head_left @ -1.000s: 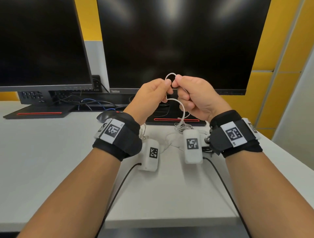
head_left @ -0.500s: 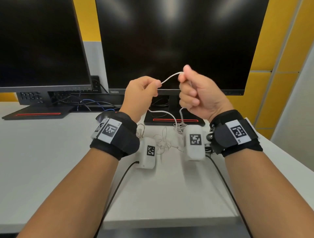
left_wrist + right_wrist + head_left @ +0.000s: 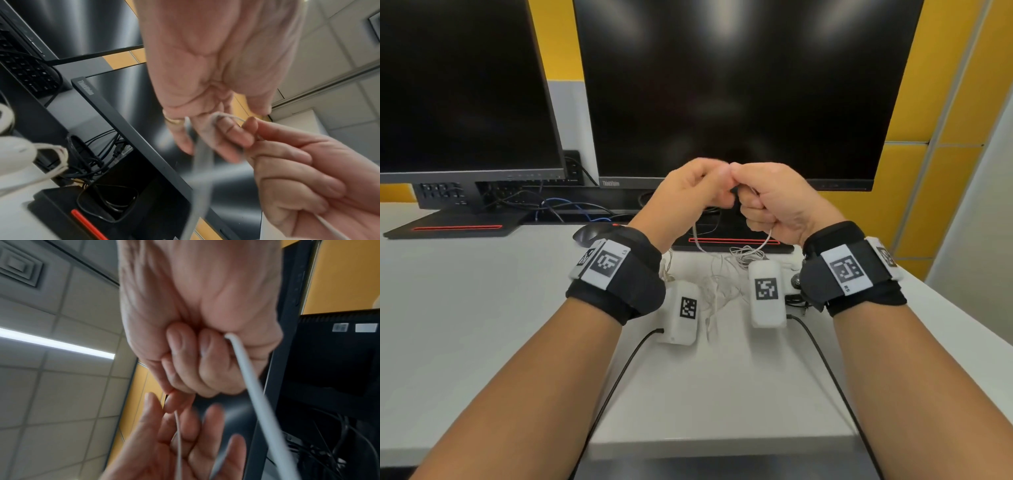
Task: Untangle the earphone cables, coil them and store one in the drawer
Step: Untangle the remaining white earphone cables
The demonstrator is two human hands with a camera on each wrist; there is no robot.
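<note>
Both hands are raised in front of the middle monitor, knuckles almost touching. My left hand (image 3: pixel 714 185) pinches a white earphone cable (image 3: pixel 767 240) between thumb and fingers (image 3: pixel 230 129). My right hand (image 3: pixel 746 202) is curled in a fist round the same cable (image 3: pixel 248 374), which leaves the fist downward. A loop of it hangs under the hands. The rest of the earphone cables (image 3: pixel 719 277) lie in a thin tangle on the white table (image 3: pixel 482 325) below the wrists. No drawer is in view.
Two dark monitors (image 3: pixel 739 85) stand at the back on black bases with red stripes (image 3: pixel 732 241). A black mouse (image 3: pixel 585 234) lies behind my left wrist. Dark leads bunch under the left monitor. The table's front edge (image 3: pixel 688 442) is near my forearms.
Half a second ago the hands were apart with a short stretch of cable between them. They have since come together and dropped a little, and the cable hangs as a loop below.
</note>
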